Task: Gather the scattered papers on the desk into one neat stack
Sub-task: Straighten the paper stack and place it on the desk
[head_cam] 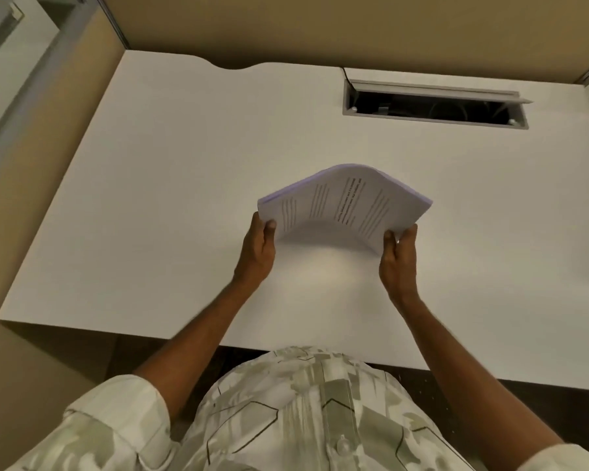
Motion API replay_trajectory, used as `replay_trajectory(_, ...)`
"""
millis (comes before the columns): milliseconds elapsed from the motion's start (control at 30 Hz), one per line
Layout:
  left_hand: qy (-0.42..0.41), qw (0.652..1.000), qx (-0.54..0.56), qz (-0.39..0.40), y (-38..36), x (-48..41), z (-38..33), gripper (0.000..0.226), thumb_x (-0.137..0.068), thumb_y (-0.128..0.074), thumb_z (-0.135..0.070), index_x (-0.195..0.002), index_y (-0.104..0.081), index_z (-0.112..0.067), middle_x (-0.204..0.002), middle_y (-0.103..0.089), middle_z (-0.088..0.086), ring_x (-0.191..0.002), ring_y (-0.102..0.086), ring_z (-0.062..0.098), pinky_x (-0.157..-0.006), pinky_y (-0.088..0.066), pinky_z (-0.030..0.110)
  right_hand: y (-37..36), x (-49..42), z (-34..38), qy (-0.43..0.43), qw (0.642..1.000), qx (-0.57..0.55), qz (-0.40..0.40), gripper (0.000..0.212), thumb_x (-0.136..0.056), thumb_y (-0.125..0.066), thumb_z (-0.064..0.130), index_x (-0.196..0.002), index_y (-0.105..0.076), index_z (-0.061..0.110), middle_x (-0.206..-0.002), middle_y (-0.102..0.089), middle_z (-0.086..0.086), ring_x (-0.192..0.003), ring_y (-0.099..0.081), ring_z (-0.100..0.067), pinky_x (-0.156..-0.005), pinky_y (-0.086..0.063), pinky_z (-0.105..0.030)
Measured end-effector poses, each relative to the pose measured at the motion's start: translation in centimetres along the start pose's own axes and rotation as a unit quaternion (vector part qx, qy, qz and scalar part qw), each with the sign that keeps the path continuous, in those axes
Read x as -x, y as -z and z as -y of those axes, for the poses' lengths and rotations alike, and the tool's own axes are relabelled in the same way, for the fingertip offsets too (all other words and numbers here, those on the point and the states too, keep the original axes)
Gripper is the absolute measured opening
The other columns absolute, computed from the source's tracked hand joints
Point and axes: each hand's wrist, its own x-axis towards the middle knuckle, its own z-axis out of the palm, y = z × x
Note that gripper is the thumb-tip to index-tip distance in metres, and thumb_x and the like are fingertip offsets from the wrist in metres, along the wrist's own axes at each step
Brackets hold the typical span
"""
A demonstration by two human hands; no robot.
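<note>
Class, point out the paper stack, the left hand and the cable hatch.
paper stack (346,202), head view, printed top sheet.
left hand (257,248), head view, back of hand.
cable hatch (432,108), head view, dark opening.

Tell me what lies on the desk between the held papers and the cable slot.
Nothing: in the head view, bare white desk separates the papers from the cable slot.

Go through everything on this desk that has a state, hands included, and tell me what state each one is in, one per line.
Stack of papers: gathered, lifted off the desk, bowed upward in the middle.
Left hand: gripping the stack's left edge.
Right hand: gripping the stack's right edge.
Cable hatch: lid open, dark cavity exposed.
Desk: no loose sheets visible.
</note>
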Motion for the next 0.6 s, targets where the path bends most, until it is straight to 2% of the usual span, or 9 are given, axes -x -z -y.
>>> replay_trajectory(100,-0.029,0.999,0.013,-0.029,-0.1,0.5,0.3,0.033,-0.112,-0.034,-0.017,-0.144,-0.043,-0.016,-0.129,-0.058,0.008,-0.113,-0.058,0.013,-0.096,-0.054,0.029,0.3,0.2,-0.1,-0.003,1.0,-0.002,-0.022,0.031,-0.111,-0.037,0.006,-0.142,-0.037,0.007,-0.131,-0.055,-0.011,-0.119,-0.058,-0.017,-0.098,-0.059,-0.036)
replay_trajectory(200,-0.049,0.998,0.019,-0.038,0.2,0.1,1.0,0.035,-0.111,-0.036,-0.021,-0.145,-0.038,-0.029,-0.131,-0.059,0.006,-0.115,-0.058,0.004,-0.094,-0.049,0.015,0.6,0.0,-0.1,0.002,0.999,-0.013,-0.04,0.037,-0.111,-0.038,0.007,-0.146,-0.036,0.018,-0.129,-0.054,0.0,-0.114,-0.057,0.006,-0.096,-0.058,-0.02)
replay_trajectory(267,-0.033,0.999,0.005,-0.034,0.2,0.2,1.8,0.039,-0.111,-0.036,-0.023,-0.15,-0.037,-0.024,-0.131,-0.059,0.005,-0.113,-0.058,-0.005,-0.091,-0.045,0.007,0.4,0.4,-0.3,-0.006,1.0,-0.01,-0.027,0.037,-0.111,-0.039,0.005,-0.143,-0.037,0.022,-0.128,-0.055,0.001,-0.11,-0.056,0.015,-0.096,-0.058,-0.02)
replay_trajectory(333,-0.024,0.999,-0.016,-0.031,0.2,0.2,2.5,0.042,-0.111,-0.037,-0.024,-0.152,-0.037,-0.018,-0.129,-0.059,0.001,-0.111,-0.057,-0.012,-0.087,-0.044,0.003,0.2,0.6,-0.6,-0.015,1.0,-0.008,-0.015,0.039,-0.11,-0.04,0.001,-0.146,-0.037,0.016,-0.126,-0.056,0.004,-0.107,-0.055,0.021,-0.093,-0.054,-0.012)
replay_trajectory(367,-0.024,0.999,-0.027,-0.036,0.1,0.1,2.7,0.042,-0.111,-0.037,-0.025,-0.152,-0.039,-0.016,-0.128,-0.059,-0.001,-0.109,-0.059,-0.01,-0.086,-0.046,0.003,0.2,0.5,-0.7,-0.019,1.0,-0.01,-0.015,0.039,-0.11,-0.04,0.001,-0.147,-0.037,0.012,-0.123,-0.056,0.008,-0.106,-0.055,0.022,-0.09,-0.052,-0.009)
replay_trajectory(400,-0.025,0.998,-0.038,-0.044,0.1,0.0,2.6,0.041,-0.111,-0.037,-0.027,-0.15,-0.041,-0.015,-0.126,-0.06,-0.003,-0.106,-0.061,-0.004,-0.084,-0.049,0.005,0.3,0.4,-0.8,-0.025,1.0,-0.012,-0.015,0.037,-0.11,-0.041,0.001,-0.146,-0.039,0.01,-0.12,-0.056,0.012,-0.104,-0.055,0.022,-0.089,-0.052,-0.01)
replay_trajectory(467,-0.028,0.996,-0.06,-0.056,0.5,-0.3,2.0,0.039,-0.11,-0.036,-0.031,-0.143,-0.047,-0.014,-0.123,-0.061,-0.004,-0.104,-0.063,0.01,-0.078,-0.052,0.006,0.8,-0.1,-0.5,-0.035,0.999,-0.016,-0.012,0.027,-0.11,-0.041,0.006,-0.137,-0.043,0.009,-0.115,-0.056,0.017,-0.102,-0.059,0.017,-0.091,-0.057,-0.023)
replay_trajectory(533,-0.037,0.994,-0.092,-0.046,1.3,-0.8,1.0,0.036,-0.109,-0.035,-0.034,-0.133,-0.051,-0.014,-0.118,-0.064,-0.003,-0.099,-0.066,0.017,-0.07,-0.053,0.008,1.9,-0.8,0.1,-0.034,0.999,-0.027,-0.001,0.018,-0.11,-0.046,0.011,-0.128,-0.046,0.008,-0.113,-0.059,0.014,-0.101,-0.063,0.007,-0.091,-0.06,-0.037)
replay_trajectory(600,-0.054,0.986,-0.152,-0.036,2.6,-1.7,-0.3,0.032,-0.109,-0.035,-0.035,-0.121,-0.054,-0.012,-0.108,-0.067,0.0,-0.086,-0.068,0.018,-0.06,-0.052,0.011,3.5,-1.7,1.3,-0.029,0.997,-0.067,0.006,0.022,-0.107,-0.056,0.011,-0.126,-0.047,0.009,-0.117,-0.062,0.008,-0.098,-0.066,0.002,-0.088,-0.057,-0.038)
